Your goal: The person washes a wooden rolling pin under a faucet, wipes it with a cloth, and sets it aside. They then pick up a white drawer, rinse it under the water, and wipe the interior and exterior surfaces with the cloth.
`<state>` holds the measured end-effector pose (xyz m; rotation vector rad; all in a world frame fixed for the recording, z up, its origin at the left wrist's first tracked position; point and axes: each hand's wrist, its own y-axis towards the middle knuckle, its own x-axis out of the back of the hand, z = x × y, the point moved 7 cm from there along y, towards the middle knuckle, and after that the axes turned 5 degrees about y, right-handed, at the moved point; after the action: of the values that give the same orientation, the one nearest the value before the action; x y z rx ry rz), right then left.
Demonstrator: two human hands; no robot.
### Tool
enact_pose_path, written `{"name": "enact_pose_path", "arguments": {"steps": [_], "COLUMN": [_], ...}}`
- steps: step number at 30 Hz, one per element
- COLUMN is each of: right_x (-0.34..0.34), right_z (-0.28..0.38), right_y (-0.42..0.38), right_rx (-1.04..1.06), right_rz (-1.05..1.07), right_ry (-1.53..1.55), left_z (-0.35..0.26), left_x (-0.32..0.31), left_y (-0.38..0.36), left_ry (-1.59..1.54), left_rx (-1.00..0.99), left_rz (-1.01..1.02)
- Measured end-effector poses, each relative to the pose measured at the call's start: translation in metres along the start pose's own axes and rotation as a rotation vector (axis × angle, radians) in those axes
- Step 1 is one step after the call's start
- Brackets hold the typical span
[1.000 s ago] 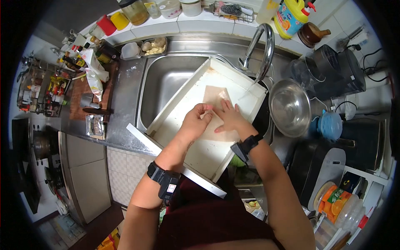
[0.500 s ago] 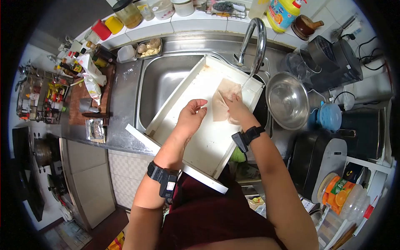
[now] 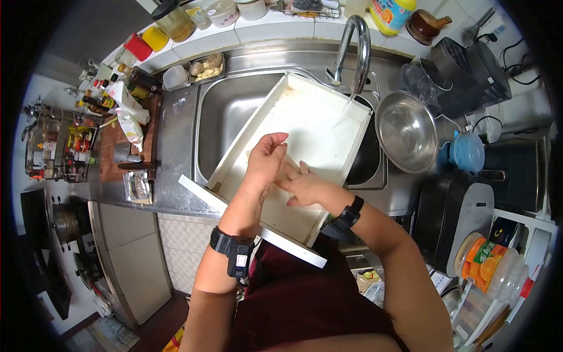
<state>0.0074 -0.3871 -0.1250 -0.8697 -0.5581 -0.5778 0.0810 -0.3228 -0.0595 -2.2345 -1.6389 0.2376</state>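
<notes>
A white drawer-like tray [image 3: 319,126] lies tilted across the sink, its long front panel towards my body. Above the inside of the tray, my left hand [image 3: 267,159] is loosely closed, with thumb and fingers curled together and nothing visible in them. My right hand [image 3: 305,186] reaches in beside my left wrist, low over the tray floor, with its fingers spread. The beige cloth seen earlier is mostly or wholly hidden by my hands and left forearm. From the faucet [image 3: 358,53], a thin stream of water runs into the tray's far right corner.
The steel sink [image 3: 226,111] surrounds the tray. A metal bowl [image 3: 406,132] stands on the right, near a black appliance [image 3: 457,223]. On the left are a cutting board [image 3: 110,149] and bottles. Jars and a detergent bottle [image 3: 392,14] line the back ledge.
My right hand has swept down and left from the far right part of the tray to beside my left wrist. The cloth has left its former spot. My left hand has curled more tightly.
</notes>
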Motion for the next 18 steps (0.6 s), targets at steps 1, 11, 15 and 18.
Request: {"name": "enact_pose_path", "arguments": {"steps": [1, 11, 15, 18], "right_x": [0.001, -0.002, -0.017, -0.008], "right_z": [0.008, -0.055, -0.017, 0.0], "right_y": [-0.009, 0.054, 0.035, 0.036], "right_rx": [-0.052, 0.001, 0.176, 0.195], "right_rz": [0.118, -0.24, -0.166, -0.201], "right_ry": [-0.069, -0.006, -0.032, 0.093], "left_z": [0.0, -0.009, -0.009, 0.004], "left_x": [0.002, 0.041, 0.073, 0.08], "left_y": [-0.001, 0.001, 0.004, 0.009], "left_ry": [-0.004, -0.131, -0.113, -0.176], "left_rx": [0.007, 0.004, 0.011, 0.072], "left_rz": [-0.007, -0.047, -0.121, -0.14]}}
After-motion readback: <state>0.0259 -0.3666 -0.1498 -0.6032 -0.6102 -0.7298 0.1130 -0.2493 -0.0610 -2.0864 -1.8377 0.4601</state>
